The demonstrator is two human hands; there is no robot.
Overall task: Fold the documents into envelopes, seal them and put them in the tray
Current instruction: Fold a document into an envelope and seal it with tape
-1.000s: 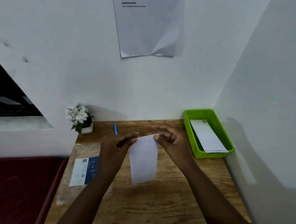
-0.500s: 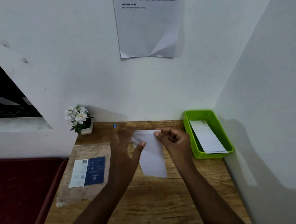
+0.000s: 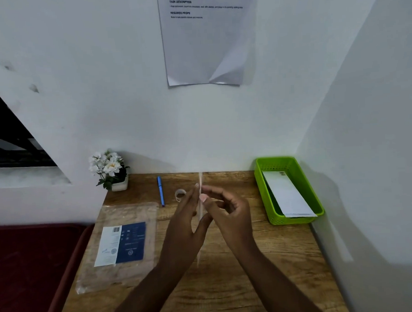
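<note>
Envelope [image 3: 199,180] edge-on above the counter [image 3: 231,285], pinched between right hand [image 3: 229,216] fingers; left hand [image 3: 184,223] flat against it, fingers straight. Light, floppy paper: grip near edges, avoid creasing.

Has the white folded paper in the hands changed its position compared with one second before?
Yes. The white folded paper has turned edge-on to the camera; its top now rises nearer the wall than the blue pen.
</note>
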